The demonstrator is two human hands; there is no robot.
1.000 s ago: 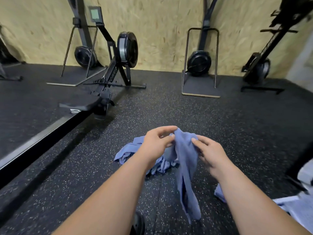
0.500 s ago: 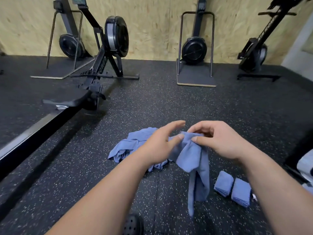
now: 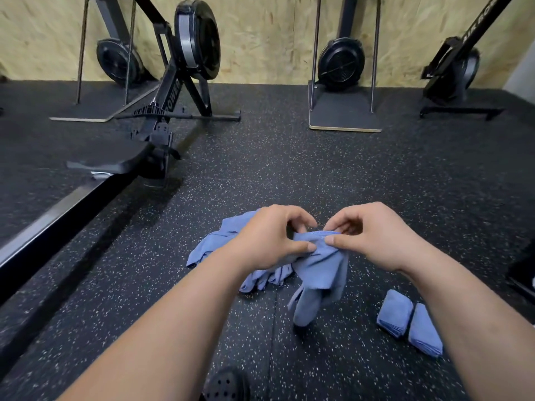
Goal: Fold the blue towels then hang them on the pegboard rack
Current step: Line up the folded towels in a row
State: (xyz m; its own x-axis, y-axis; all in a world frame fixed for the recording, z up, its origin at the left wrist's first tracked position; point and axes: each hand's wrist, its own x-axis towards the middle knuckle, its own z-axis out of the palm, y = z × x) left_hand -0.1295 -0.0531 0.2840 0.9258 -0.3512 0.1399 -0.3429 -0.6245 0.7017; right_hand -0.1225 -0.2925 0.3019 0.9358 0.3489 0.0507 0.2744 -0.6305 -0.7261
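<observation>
Now the right hand point(image 3: 373, 235) has closed in beside the left hand point(image 3: 269, 241), both pinching the blue towel's point(image 3: 321, 270) top hem at centre frame, above the floor point(image 3: 289, 175). Fold starting, I'd say; two folded towels point(image 3: 395, 312) wait lower right.

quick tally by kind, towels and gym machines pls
folded towels: 2
towel pinched by left hand and right hand: 1
crumpled towel heap, count inside unclear: 1
flywheel machines: 4
total: 8
</observation>
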